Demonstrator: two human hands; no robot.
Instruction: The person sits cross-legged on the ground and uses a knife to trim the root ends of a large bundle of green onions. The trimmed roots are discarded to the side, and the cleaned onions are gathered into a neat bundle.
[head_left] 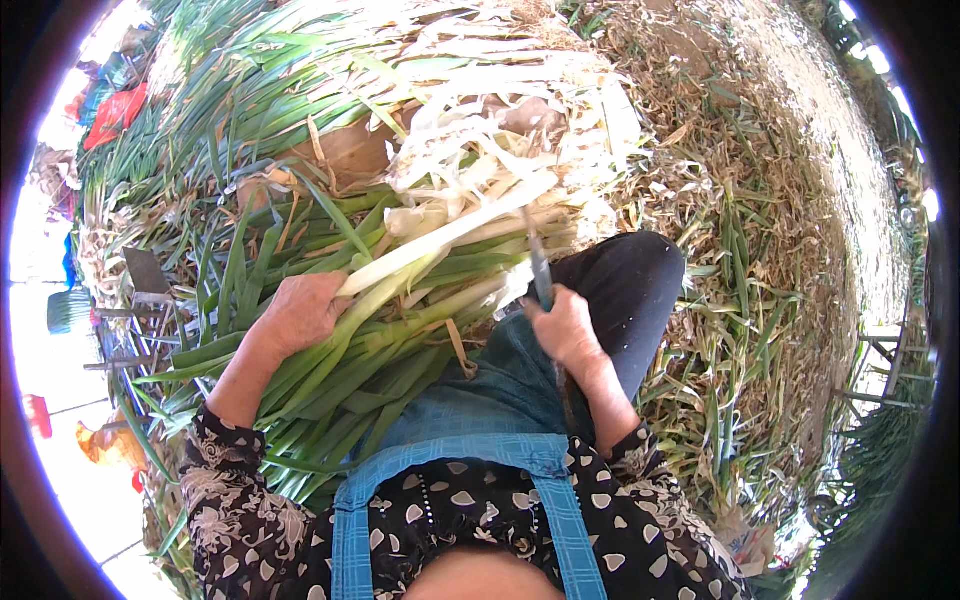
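Note:
My left hand point(305, 312) is wrapped round a leek point(435, 238), where its pale stalk turns to green leaves. The white end slants up and to the right, above my lap. In my right hand point(568, 328) is a knife point(540, 268); its thin blade points away from me and reaches the stalk near the root end. Whether the blade touches the stalk I cannot tell. Beneath the held one, more leeks point(400, 375) lie across my lap and the blue apron point(450, 405), their green leaves spreading to the left.
A big heap of leeks point(270, 105) stretches ahead and left, with peeled white skins point(445, 150) in front of me. Dry trimmings point(740, 250) cover the ground to the right. A red bag point(116, 116) lies far left, and a metal frame point(135, 335) stands at the left.

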